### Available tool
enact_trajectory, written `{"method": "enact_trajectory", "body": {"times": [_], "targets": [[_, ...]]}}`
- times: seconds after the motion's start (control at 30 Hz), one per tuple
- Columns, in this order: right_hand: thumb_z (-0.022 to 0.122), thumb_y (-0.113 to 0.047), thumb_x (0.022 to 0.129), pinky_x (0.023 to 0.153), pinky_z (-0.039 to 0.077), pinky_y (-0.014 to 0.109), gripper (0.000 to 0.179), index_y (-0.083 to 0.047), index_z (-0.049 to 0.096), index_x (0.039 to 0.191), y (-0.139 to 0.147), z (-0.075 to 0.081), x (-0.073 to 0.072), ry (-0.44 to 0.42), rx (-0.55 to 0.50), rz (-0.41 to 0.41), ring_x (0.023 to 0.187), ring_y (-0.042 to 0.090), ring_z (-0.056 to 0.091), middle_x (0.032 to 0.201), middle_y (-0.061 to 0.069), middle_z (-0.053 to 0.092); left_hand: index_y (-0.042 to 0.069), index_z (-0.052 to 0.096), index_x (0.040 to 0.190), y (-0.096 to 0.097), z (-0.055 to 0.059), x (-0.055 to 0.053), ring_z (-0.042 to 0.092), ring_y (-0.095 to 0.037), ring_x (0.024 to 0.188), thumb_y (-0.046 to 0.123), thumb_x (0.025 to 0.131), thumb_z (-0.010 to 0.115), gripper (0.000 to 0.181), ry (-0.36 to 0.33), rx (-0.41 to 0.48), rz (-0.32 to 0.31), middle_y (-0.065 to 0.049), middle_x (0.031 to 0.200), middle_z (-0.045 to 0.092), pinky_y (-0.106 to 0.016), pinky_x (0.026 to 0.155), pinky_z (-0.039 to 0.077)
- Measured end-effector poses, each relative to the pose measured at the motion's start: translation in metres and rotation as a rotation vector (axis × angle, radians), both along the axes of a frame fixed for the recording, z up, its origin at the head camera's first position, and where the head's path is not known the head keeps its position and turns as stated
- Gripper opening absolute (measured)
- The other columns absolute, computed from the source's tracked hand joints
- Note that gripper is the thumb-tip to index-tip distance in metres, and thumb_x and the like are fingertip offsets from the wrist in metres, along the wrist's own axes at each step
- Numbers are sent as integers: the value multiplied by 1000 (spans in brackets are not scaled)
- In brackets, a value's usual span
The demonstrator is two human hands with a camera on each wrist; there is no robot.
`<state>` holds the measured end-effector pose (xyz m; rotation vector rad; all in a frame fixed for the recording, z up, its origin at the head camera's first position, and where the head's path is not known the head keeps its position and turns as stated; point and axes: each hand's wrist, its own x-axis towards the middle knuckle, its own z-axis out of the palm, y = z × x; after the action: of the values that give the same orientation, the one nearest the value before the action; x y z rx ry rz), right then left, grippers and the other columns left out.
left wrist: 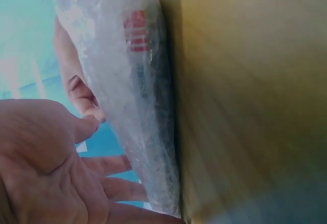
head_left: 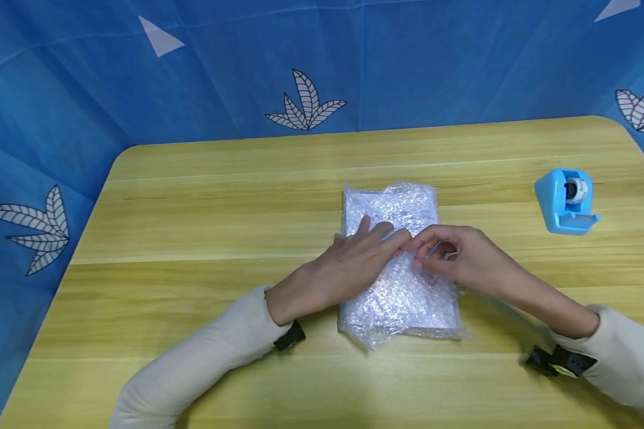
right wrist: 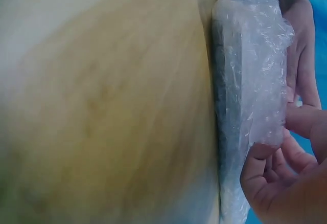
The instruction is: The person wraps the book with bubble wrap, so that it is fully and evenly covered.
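Note:
A flat rectangular package in clear bubble wrap (head_left: 408, 304) lies on the table. My left hand (head_left: 351, 262) rests across its upper middle, fingers spread; the left wrist view shows the open palm (left wrist: 46, 157) beside the wrapped side. On the package's right half, my right hand (head_left: 458, 256) has its thumb and index finger close together, right by the left hand's thumb side. A fold of the bubble wrap (right wrist: 271, 127) sits between the right thumb and fingers in the right wrist view. Red printed bars (left wrist: 136, 32) show through the wrap along one side.
A light blue tape dispenser (head_left: 566, 202) with a small roll stands at the table's right. The wood-grain table (head_left: 220, 214) has rounded far corners. Behind it hangs a blue cloth (head_left: 418, 65) with leaf prints. Dark wrist cameras sit at both sleeves.

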<state>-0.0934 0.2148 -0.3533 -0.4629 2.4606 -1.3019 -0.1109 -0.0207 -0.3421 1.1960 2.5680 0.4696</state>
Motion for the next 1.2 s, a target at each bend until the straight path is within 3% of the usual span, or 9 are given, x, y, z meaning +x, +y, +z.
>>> {"method": "enact_trajectory", "body": {"times": [0.1, 0.27, 0.43, 0.5, 0.63, 0.83, 0.97, 1.07, 1.2], "targets": [[75, -5, 95, 66, 53, 25, 11, -10, 75, 105, 0, 1, 1, 21, 15, -15, 80, 18, 63, 96, 2, 71, 19, 42, 116, -1, 0, -1, 39, -52, 144, 22, 114, 25, 17, -26, 46, 0, -3, 109, 53, -70, 87, 54], [80, -13, 93, 65, 52, 26, 25, -10, 72, 117, -2, 1, 2, 28, 17, 0, 83, 20, 64, 105, 4, 69, 17, 44, 116, -3, 0, -3, 41, -43, 145, 22, 114, 27, 17, -59, 102, -2, -3, 110, 55, -68, 94, 51], [75, -12, 97, 66, 53, 25, 11, -12, 76, 108, -3, 0, 2, 82, 41, -28, 82, 18, 64, 106, 1, 72, 16, 40, 107, -4, -1, -3, 55, -18, 115, 19, 114, 29, 13, -43, 137, -14, -3, 98, 48, -63, 109, 41], [72, -11, 100, 68, 53, 25, 8, -12, 76, 107, -2, 0, 3, 88, 42, -56, 84, 19, 64, 108, 2, 73, 16, 37, 104, -4, -1, -3, 51, -16, 102, 19, 114, 28, 14, -45, 145, -15, -3, 92, 44, -60, 109, 44], [70, -12, 101, 70, 55, 24, 9, -10, 74, 109, -2, 0, 4, 80, 4, -90, 86, 19, 66, 107, 3, 72, 16, 37, 103, -4, -1, -3, 50, -15, 101, 21, 114, 27, 16, -59, 159, -9, -3, 89, 41, -59, 111, 42], [72, -8, 99, 61, 55, 24, 6, -7, 74, 104, -5, 1, 5, 143, -56, -115, 72, 18, 67, 87, 4, 71, 12, 39, 106, -4, -3, -4, 41, -13, 74, 19, 114, 27, 17, -35, 200, -32, -3, 86, 41, -52, 124, 20], [76, -5, 95, 57, 55, 22, 5, -6, 76, 101, -5, 3, 6, 209, -26, -135, 66, 15, 68, 83, 2, 74, 11, 38, 105, -4, -4, -4, 38, -16, 72, 18, 114, 28, 16, -32, 202, -33, -4, 86, 38, -50, 123, 26], [78, -7, 94, 57, 54, 20, 5, -7, 78, 99, -4, 5, 5, 233, 6, -148, 67, 13, 68, 84, 2, 75, 12, 42, 113, -4, -3, -3, 53, -20, 87, 21, 114, 31, 15, -45, 179, -9, -2, 88, 43, -39, 96, 55], [78, -7, 94, 61, 54, 18, 6, -9, 79, 99, -1, 8, 2, 228, 11, -152, 71, 12, 69, 86, 2, 76, 12, 41, 135, -4, -2, -2, 63, -30, 92, 30, 113, 40, 28, -82, 153, 38, -6, 98, 57, -27, 49, 49]]}}
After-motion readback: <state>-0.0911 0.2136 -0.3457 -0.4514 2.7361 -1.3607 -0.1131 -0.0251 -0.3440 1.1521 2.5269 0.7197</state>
